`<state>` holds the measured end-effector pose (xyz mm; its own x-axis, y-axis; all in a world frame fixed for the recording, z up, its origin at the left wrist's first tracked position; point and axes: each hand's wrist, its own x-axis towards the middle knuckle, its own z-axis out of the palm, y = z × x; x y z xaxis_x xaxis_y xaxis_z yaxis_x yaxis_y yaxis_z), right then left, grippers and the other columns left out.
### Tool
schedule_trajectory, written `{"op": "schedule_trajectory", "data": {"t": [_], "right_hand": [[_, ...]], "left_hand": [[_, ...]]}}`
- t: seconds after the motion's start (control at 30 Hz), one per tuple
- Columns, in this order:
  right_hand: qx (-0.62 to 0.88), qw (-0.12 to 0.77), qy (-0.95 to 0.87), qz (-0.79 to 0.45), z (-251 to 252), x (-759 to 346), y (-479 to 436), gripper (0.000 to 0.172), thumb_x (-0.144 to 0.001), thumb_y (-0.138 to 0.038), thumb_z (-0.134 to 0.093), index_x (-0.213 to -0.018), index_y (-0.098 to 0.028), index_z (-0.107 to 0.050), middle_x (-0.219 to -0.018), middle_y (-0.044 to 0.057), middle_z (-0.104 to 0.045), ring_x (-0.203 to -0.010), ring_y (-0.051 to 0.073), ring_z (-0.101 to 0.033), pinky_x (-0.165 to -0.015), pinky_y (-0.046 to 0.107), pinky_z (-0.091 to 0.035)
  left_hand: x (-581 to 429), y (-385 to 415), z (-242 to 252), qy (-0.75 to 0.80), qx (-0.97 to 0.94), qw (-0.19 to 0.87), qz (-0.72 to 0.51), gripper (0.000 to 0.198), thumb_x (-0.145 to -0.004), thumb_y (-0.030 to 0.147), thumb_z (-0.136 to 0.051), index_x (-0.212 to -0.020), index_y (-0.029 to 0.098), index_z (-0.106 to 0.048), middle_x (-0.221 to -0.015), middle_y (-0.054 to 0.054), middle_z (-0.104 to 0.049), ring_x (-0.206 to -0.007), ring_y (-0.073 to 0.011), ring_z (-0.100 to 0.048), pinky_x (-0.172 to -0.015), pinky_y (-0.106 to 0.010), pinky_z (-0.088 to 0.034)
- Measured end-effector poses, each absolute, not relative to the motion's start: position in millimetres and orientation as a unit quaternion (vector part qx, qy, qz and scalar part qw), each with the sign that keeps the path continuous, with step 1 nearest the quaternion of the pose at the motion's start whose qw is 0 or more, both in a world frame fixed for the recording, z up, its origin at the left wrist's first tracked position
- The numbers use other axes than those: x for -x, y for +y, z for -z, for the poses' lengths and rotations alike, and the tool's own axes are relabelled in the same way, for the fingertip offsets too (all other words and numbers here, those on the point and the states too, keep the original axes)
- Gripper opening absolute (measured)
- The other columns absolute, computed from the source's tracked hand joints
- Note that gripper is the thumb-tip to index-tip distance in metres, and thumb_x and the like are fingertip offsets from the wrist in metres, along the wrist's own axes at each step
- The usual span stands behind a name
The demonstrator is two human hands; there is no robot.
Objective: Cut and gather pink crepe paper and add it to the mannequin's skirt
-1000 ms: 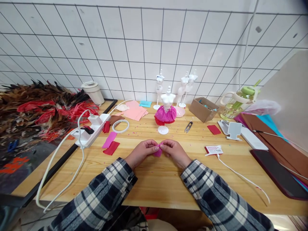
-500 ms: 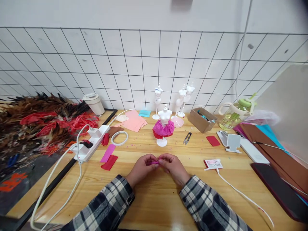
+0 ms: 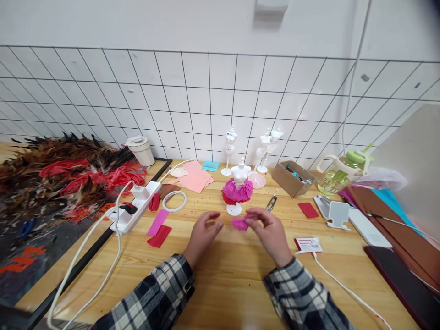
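Note:
My right hand pinches a small gathered piece of magenta crepe paper just in front of the mannequin stand. Left of it, my left hand is raised off the table with fingers curved and apart, holding nothing. Beyond both hands stands a small white mannequin on a round base. It wears a puffy magenta skirt with a red fringe below. Thread snips lie behind my right hand. Magenta and red paper strips lie to the left.
A white power strip with cables and a tape roll are at left, beside a heap of feathers. Bare mannequins stand near the wall. A cardboard box, a bottle and a phone stand are at right.
My hands have moved apart. The left has let go of the magenta paper, and the right has carried it slightly up and to the right. The view has shifted a little.

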<state>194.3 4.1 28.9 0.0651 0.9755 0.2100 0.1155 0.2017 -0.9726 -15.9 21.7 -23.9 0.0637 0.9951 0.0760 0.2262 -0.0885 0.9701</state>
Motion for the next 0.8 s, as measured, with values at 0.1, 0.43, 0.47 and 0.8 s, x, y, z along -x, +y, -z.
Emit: {"op": "schedule_trajectory", "data": {"t": [0.1, 0.43, 0.47, 0.8], "right_hand": [[0.487, 0.563, -0.564, -0.358, -66.4, -207.3, 25.0, 0.028, -0.072, -0.036, -0.076, -0.096, -0.021, -0.071, -0.087, 0.006, -0.071, -0.081, 0.020, -0.063, -0.076, 0.035, -0.050], [0.515, 0.550, -0.616, -0.229, -68.9, -189.1, 65.9, 0.016, -0.076, -0.035, -0.070, -0.082, -0.022, -0.074, -0.081, 0.003, -0.070, -0.069, 0.016, -0.055, -0.068, 0.031, -0.045], [0.515, 0.547, -0.625, -0.213, -68.2, -188.8, 67.0, 0.014, -0.077, -0.034, -0.070, -0.082, -0.022, -0.074, -0.081, 0.003, -0.070, -0.070, 0.016, -0.055, -0.069, 0.031, -0.045], [0.532, 0.553, -0.636, -0.081, -66.7, -174.9, 59.8, 0.015, -0.080, -0.032, -0.068, -0.091, -0.022, -0.071, -0.083, 0.003, -0.071, -0.077, 0.019, -0.059, -0.076, 0.034, -0.046]], "left_hand": [[5.8, 50.2, 26.5, 0.572, -0.669, 0.283, -0.382, 0.047, -0.074, 0.039, -0.071, -0.114, 0.017, -0.062, -0.118, -0.012, -0.064, -0.113, -0.0275, -0.056, -0.101, -0.043, -0.040], [-41.5, 82.8, 30.5, 0.591, -0.729, 0.158, -0.306, 0.045, -0.073, 0.044, -0.073, -0.112, 0.024, -0.063, -0.110, -0.007, -0.068, -0.112, -0.0275, -0.055, -0.111, -0.052, -0.020], [-41.8, 84.0, 30.4, 0.585, -0.736, 0.146, -0.308, 0.044, -0.074, 0.042, -0.073, -0.113, 0.024, -0.063, -0.111, -0.007, -0.068, -0.114, -0.0273, -0.054, -0.112, -0.051, -0.018], [-36.8, 90.5, 33.6, 0.545, -0.779, 0.144, -0.273, 0.023, -0.088, 0.032, -0.058, -0.106, 0.022, -0.067, -0.106, -0.008, -0.071, -0.105, -0.0248, -0.059, -0.102, -0.042, -0.036]]}}
